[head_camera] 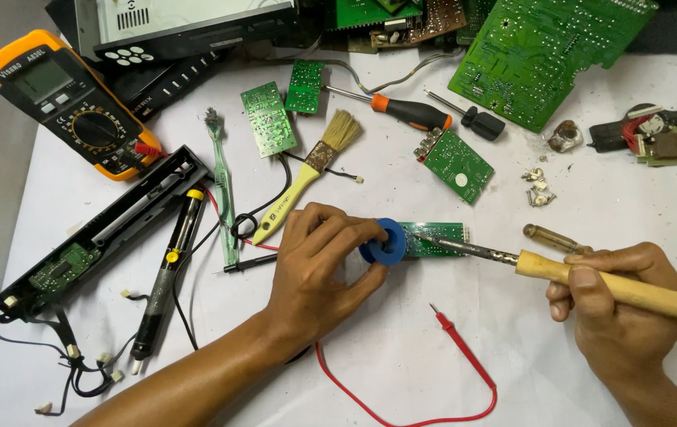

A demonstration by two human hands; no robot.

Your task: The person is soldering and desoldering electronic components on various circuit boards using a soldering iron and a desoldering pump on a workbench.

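Observation:
My left hand [319,265] grips a blue spool [380,243] and holds it against the left end of a small green circuit board [436,239] lying on the white table [402,348]. My right hand [619,304] holds a soldering iron [591,278] by its wooden handle. The iron's metal tip rests on the small board just right of the spool.
An orange multimeter [69,99] lies far left with red probe leads [465,360] near the front. A desoldering pump [166,273], black plastic frame [97,237], brush [311,170], screwdrivers [410,111], several green boards [548,51] and loose screws [538,188] are scattered around.

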